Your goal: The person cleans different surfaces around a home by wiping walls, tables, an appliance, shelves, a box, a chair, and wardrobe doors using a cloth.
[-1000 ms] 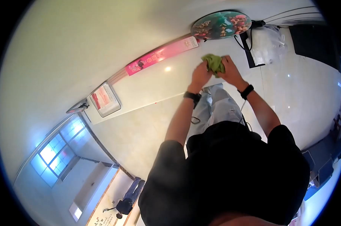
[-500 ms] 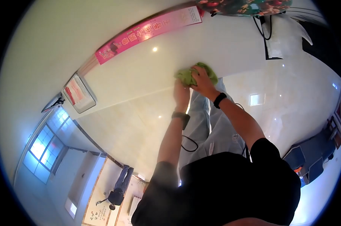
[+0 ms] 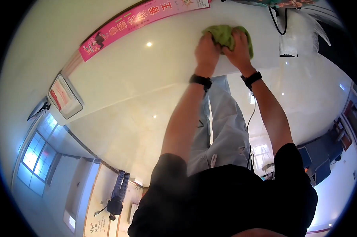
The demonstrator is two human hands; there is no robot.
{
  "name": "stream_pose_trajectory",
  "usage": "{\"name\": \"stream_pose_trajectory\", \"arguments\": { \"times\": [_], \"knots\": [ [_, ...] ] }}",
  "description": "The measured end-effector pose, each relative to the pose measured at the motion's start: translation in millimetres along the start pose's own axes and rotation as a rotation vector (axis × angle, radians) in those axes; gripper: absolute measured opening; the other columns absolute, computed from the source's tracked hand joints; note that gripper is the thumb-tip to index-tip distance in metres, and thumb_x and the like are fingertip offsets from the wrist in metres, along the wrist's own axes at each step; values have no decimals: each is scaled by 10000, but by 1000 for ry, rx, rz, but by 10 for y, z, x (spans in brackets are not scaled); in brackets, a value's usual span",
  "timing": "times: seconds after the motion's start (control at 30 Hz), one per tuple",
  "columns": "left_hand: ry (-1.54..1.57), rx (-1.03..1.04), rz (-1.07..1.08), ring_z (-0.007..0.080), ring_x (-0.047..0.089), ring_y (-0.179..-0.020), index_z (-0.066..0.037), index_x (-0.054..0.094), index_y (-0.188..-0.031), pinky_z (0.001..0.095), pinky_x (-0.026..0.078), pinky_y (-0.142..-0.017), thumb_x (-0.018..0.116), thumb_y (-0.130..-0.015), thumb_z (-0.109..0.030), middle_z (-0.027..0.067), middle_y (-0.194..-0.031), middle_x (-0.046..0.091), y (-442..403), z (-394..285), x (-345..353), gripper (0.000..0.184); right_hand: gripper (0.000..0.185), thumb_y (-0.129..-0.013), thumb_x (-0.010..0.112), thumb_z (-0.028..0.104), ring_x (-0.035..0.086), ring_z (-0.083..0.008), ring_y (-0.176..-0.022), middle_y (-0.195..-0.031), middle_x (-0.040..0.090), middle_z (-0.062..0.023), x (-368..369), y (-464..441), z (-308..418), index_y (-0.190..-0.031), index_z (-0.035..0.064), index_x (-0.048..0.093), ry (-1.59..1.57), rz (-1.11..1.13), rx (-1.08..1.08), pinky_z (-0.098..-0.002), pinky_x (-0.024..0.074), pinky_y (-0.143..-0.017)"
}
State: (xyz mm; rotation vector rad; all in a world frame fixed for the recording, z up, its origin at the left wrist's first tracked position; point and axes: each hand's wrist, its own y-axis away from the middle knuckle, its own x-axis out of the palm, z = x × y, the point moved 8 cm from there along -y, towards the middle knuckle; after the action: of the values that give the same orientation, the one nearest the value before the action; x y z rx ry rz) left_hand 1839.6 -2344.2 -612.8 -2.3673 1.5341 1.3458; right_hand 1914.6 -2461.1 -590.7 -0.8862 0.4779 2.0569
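A crumpled green cloth point(image 3: 222, 34) lies on the pale, glossy surface point(image 3: 166, 59) ahead of my body. My left hand point(image 3: 207, 53) presses at its near left edge, fingers curled into the fabric. On the right side of the cloth, my right hand point(image 3: 237, 50) grips a bunched fold, its fingers bent over the top. Both hands are close together, thumbs nearly meeting. Each wrist wears a black band. Part of the cloth is hidden under my fingers.
A long pink box point(image 3: 127, 25) with printed characters lies at the far left. A framed card point(image 3: 65, 96) stands at the left end. Clear plastic point(image 3: 301, 33) and a patterned bag point(image 3: 289, 3) are at the far right. Another person point(image 3: 117, 197) stands in the background.
Both hands and the green cloth have moved away from my body and to the right over the surface. My arms reach out further, and the camera view has shifted slightly.
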Motion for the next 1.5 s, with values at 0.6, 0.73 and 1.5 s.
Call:
{"name": "stream_pose_trajectory", "arguments": {
  "times": [0.6,0.73,1.5],
  "knots": [
    [-136,-235,135,384,602,-951,-31,534,-1110,475,492,-757,599,-803,-198,175,-992,645,884,1086,-645,355,605,-640,783,192,412,-400,-1201,-1228,467,-211,999,689,863,-1159,26,520,-218,408,-15,-456,362,-1024],
    [-153,-260,130,373,613,-965,-43,541,-1143,463,501,-766,574,-818,-165,173,-1010,654,609,751,-591,349,617,-634,788,186,407,-399,-1214,-1232,476,-205,844,447,615,-1169,32,521,-236,410,-30,-465,351,-1038],
    [-216,78,487,383,646,-887,-33,569,-1042,485,516,-752,600,-811,-170,192,-943,674,924,-1380,2001,270,552,-604,758,126,449,-428,-1069,-1097,461,-217,-1626,1093,-1536,-1085,20,507,-259,392,159,-454,401,-938]
  ]
}}
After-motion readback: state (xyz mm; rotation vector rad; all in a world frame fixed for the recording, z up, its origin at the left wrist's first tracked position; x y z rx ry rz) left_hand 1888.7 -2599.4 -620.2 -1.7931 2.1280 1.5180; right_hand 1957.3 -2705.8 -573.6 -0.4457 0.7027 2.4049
